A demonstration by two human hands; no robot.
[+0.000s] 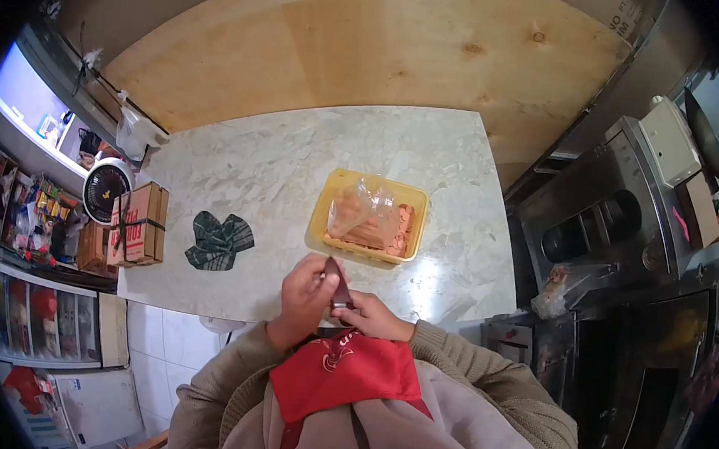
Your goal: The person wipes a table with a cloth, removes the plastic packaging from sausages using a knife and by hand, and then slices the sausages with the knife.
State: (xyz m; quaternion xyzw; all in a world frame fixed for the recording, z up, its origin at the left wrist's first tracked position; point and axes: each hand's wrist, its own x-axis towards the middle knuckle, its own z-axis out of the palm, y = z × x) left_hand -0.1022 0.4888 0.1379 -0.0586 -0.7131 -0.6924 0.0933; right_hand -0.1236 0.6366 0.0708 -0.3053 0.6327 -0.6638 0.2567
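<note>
Closed fingers of my left hand point(306, 294) and right hand point(374, 316) hold a dark reddish-brown object point(339, 284); just beyond my grip, a yellow tray point(421, 197) bears a plastic bag point(365, 208).

The person wears a loose beige top point(446, 414), plain and soft-looking, with ribbed, olive-brown knit sleeves point(507, 381) reaching the wrists. Over the chest lies a bright red apron point(349, 370), printed with a pale line emblem and partly visible lettering near its upper edge. Dark red and brownish straps point(290, 445) run down over the beige cloth. Both hands are bare.
</note>
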